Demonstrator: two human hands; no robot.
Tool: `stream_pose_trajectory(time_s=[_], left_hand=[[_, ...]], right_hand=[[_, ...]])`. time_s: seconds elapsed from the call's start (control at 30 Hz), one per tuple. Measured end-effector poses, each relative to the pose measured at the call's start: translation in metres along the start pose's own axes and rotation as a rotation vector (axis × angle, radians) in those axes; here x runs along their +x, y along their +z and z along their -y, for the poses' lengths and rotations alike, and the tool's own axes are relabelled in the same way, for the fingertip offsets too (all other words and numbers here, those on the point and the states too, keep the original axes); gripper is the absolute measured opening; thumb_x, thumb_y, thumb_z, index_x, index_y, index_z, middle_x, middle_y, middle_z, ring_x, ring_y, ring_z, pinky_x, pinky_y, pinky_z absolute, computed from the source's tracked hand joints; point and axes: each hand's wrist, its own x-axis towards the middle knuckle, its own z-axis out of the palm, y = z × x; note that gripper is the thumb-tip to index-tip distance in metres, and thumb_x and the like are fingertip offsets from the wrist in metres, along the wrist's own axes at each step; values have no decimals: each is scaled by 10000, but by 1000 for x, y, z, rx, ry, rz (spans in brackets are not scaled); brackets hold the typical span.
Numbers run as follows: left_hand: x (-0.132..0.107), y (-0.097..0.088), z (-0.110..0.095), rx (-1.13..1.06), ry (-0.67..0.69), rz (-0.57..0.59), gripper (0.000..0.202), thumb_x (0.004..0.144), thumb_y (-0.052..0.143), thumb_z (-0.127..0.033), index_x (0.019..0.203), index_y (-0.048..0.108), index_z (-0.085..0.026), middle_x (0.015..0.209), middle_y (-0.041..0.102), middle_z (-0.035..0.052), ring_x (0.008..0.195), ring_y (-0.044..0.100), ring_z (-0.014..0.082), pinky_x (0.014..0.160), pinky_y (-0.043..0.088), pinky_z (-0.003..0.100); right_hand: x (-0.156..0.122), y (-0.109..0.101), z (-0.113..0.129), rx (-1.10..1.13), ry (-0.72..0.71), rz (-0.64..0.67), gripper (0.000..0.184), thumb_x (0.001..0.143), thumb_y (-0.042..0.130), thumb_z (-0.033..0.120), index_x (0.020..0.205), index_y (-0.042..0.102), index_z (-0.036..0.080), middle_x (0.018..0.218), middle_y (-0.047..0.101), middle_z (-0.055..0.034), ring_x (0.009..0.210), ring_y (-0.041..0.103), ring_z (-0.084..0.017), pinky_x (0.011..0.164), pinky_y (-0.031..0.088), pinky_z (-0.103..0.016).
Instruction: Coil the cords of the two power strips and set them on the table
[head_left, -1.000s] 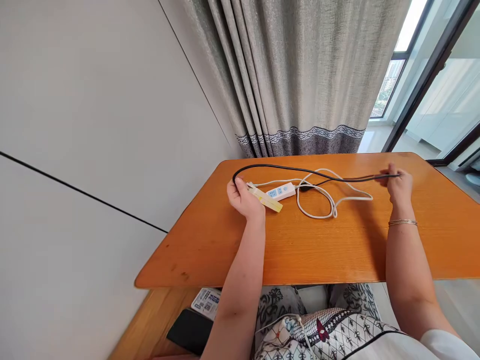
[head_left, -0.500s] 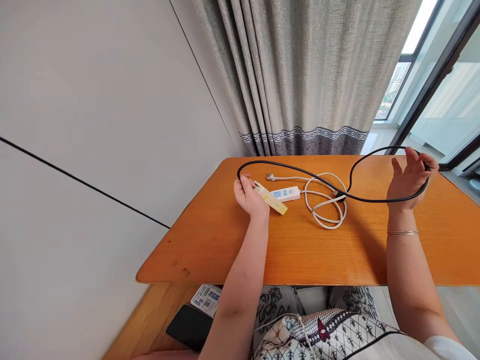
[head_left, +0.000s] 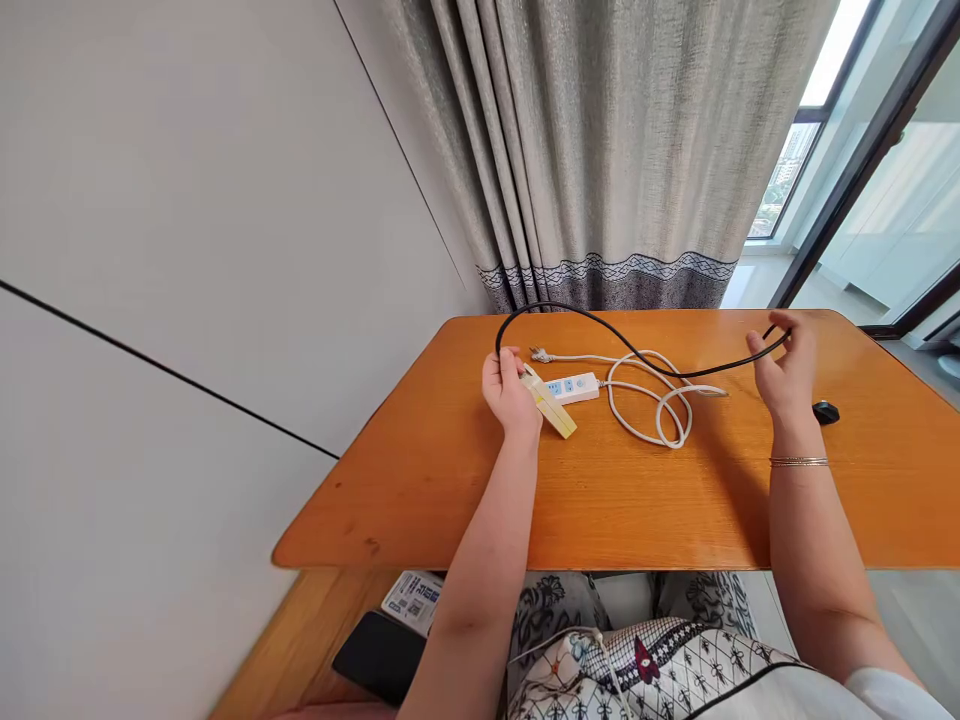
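My left hand (head_left: 511,395), at the left of the table, is closed around one end of a black cable (head_left: 600,322). A long pale, yellow-sided block (head_left: 553,405) sticks out beside its palm, slanting down to the right; the fingers partly hide where it meets the cable. The cable arches over the table to my right hand (head_left: 784,368), whose bent fingers hold it while the thumb stands apart. A black plug-like end (head_left: 826,412) rests on the table behind my right wrist. Between my hands lies a white power strip (head_left: 576,388) with blue socket faces.
The strip's white cord (head_left: 637,435) lies in loose loops on the wooden table (head_left: 637,510), its plug (head_left: 540,354) to the left. A wall (head_left: 187,250) borders the table's left side; a curtain (head_left: 630,150) hangs behind. A black phone-like object (head_left: 379,655) lies below the table.
My right hand has moved left and turned, and the wide black loop around it is gone. The black end now shows on the table. My left hand has shifted slightly right.
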Motion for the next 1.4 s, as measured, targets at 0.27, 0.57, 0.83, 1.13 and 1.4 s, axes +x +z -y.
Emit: stream_pose_trajectory(time_s=[0.27, 0.57, 0.83, 1.13, 1.4], left_hand=[[-8, 1, -3, 45, -22, 171, 321, 798, 720, -464, 704, 602, -181, 639, 518, -22, 640, 514, 98, 653, 424, 219], [-10, 9, -11, 83, -153, 376, 280, 763, 757, -428, 722, 637, -178, 629, 550, -15, 595, 519, 101, 580, 429, 219], [-4, 50, -65, 11, -269, 779, 259, 757, 769, -411, 737, 654, -179, 532, 506, -23, 485, 439, 89, 458, 328, 204], [-7, 55, -91, -70, -483, 819, 240, 799, 749, -322, 679, 605, -172, 527, 388, -40, 450, 423, 90, 437, 365, 228], [27, 44, -83, -162, -487, 530, 305, 911, 636, -331, 658, 543, -187, 550, 318, -56, 483, 419, 84, 590, 491, 242]], right_hand=[[-10, 11, -6, -460, -47, 282, 339, 840, 625, 319, 1133, 756, 210, 1230, 575, -214, 1258, 437, -421, 975, 420, -607], [-21, -32, 47, -347, -303, 647, 471, 819, 564, 182, 1280, 622, 262, 1386, 592, -143, 1355, 485, -364, 1160, 205, -712], [-3, -24, 132, 439, -371, 505, 734, 920, 576, 451, 1570, 284, 275, 1577, 417, -103, 1458, 400, -265, 1174, 382, -475], [22, 4, 86, 497, -150, 823, 309, 851, 591, 469, 903, 698, 184, 890, 714, -51, 739, 643, -169, 710, 529, -319], [34, -30, 65, 486, -53, 194, 329, 826, 641, 499, 930, 694, 191, 650, 524, 26, 591, 459, -126, 587, 386, -276]])
